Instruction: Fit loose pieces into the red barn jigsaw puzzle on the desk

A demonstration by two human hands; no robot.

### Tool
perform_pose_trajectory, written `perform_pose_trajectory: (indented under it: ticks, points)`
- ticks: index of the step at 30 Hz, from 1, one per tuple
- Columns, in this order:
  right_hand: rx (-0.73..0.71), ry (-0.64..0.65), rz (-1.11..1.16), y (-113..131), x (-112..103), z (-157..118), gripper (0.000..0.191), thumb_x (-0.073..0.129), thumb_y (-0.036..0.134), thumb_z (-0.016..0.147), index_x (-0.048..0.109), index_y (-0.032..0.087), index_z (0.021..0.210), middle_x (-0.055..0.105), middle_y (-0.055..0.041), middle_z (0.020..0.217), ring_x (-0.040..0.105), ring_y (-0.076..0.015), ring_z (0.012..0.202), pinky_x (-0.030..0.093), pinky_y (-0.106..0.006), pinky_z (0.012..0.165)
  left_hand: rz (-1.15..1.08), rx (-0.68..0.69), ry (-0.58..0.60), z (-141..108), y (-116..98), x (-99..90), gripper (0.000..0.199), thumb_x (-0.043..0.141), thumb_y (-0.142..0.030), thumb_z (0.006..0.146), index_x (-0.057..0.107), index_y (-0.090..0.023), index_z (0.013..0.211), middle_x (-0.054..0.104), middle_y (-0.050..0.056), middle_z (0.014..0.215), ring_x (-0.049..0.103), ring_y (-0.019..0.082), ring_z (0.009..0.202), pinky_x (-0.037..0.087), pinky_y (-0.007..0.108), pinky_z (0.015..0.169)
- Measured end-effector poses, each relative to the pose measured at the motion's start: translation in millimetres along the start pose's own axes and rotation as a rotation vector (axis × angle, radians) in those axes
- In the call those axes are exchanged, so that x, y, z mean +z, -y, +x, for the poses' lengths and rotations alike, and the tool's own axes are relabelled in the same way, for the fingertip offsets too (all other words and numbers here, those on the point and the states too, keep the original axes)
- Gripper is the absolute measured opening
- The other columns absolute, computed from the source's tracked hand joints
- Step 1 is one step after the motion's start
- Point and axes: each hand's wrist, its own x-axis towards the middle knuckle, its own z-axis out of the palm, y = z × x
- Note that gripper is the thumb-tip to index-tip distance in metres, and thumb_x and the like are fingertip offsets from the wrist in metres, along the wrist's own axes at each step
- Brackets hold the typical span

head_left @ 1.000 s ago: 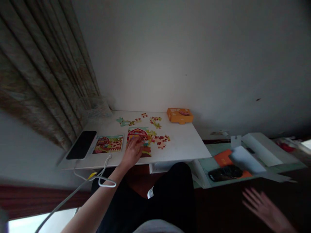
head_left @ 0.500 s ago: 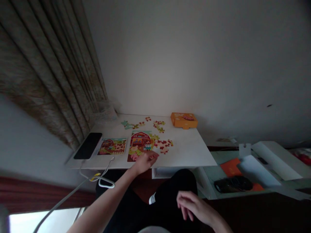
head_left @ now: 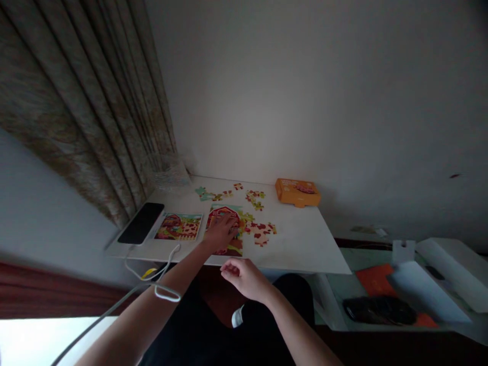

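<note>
My left hand (head_left: pixel 221 233) lies flat over the assembled barn puzzle (head_left: pixel 234 248), fingers stretched toward its upper part. Just off the table's front edge is my right hand (head_left: pixel 244 277), its fingers curled; whether it holds anything is hidden. Joined cow-patterned pieces (head_left: pixel 263 231) sit against the puzzle's right side. Behind the puzzle lie loose green and brown pieces (head_left: pixel 208 195) and another cluster (head_left: pixel 256 199). A picture card (head_left: pixel 178 226) of the same farm scene rests to the left of the puzzle.
A black phone (head_left: pixel 142 223) is at the white table's (head_left: pixel 301 244) left end, with a cable (head_left: pixel 168 269) hanging near my left forearm. An orange box (head_left: pixel 298 193) stands at the back right. Lower right, a glass shelf holds white boxes (head_left: pixel 453 269) and a dark object (head_left: pixel 379 309).
My left hand has moved up and left onto the barn puzzle from its lower right edge. My right hand has risen leftward from over my lap to the table edge. The view has shifted slightly.
</note>
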Motion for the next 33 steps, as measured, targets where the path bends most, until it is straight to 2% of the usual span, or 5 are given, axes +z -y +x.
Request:
perform_pose_trajectory:
  ticks: [6,11,21,27,33]
  points:
    - [-0.003,-0.035,-0.058,-19,-49,17,0.016,0.064,0.033,0.099,0.073,0.020,0.098,0.076,-0.0036,0.092,0.070,-0.0169,0.085,0.051,-0.028,0.078,0.068,0.023,0.076,-18,19,16.2,0.055,0.057,-0.043,0.100,0.050,-0.028,0.152,0.049,0.013,0.159,0.041,0.032,0.150,0.023,0.062,0.124]
    - [-0.081,-0.073,-0.192,-23,-76,75,0.019,0.060,0.033,0.101,0.074,0.020,0.100,0.077,-0.0047,0.096,0.071,-0.0176,0.087,0.052,-0.029,0.081,0.055,0.014,0.065,-19,18,17.8,0.053,0.056,-0.041,0.099,0.053,-0.027,0.150,0.051,0.012,0.158,0.042,0.031,0.150,0.024,0.061,0.125]
    - [-0.111,-0.138,-0.896,-3,-77,250,0.037,0.056,0.025,0.101,0.063,0.024,0.137,0.065,-0.0109,0.142,0.053,-0.0275,0.135,0.044,-0.043,0.107,0.012,0.001,0.064,-20,14,12.5,0.048,0.058,-0.032,0.096,0.061,-0.020,0.143,0.058,0.014,0.151,0.047,0.034,0.144,0.025,0.064,0.124]
    - [-0.055,-0.024,-1.009,-15,-80,294,0.047,0.060,0.026,0.097,0.057,0.029,0.145,0.067,-0.0115,0.140,0.055,-0.0318,0.131,0.041,-0.053,0.107,-0.034,-0.013,0.044,-20,13,12.7,0.047,0.059,-0.032,0.095,0.062,-0.023,0.142,0.059,0.013,0.149,0.049,0.033,0.143,0.025,0.063,0.125]
    - [-0.043,-0.054,-0.932,-25,-89,315,0.052,0.075,0.028,0.087,0.064,0.023,0.138,0.068,-0.0157,0.135,0.057,-0.0320,0.127,0.045,-0.045,0.104,-0.060,-0.041,0.078,-19,11,9.6,0.048,0.061,-0.034,0.095,0.062,-0.023,0.142,0.059,0.012,0.150,0.047,0.034,0.144,0.023,0.063,0.126]
